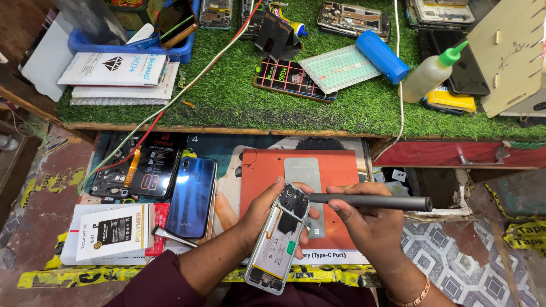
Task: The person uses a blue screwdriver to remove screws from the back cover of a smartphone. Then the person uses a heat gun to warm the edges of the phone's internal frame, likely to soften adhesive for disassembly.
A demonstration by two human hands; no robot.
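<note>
Two hands busy: left (263,211) grips opened phone (280,241), right (364,219) grips screwdriver (369,200); blue tray (133,48) (contents unclear).

A left hand (259,213) grips an opened smartphone (280,241), back cover off and battery and circuit board exposed, while the right hand (364,219) holds a dark grey electric screwdriver (369,200) level, its tip at the phone's upper end above an orange work mat (335,170). Just to the left lie a blue phone back cover (191,196), a black one (159,170) and a boxed battery (116,230). On the grass-green desk (239,96) beyond sit a blue cylinder (382,55) and a green-capped squeeze bottle (432,74).
</note>
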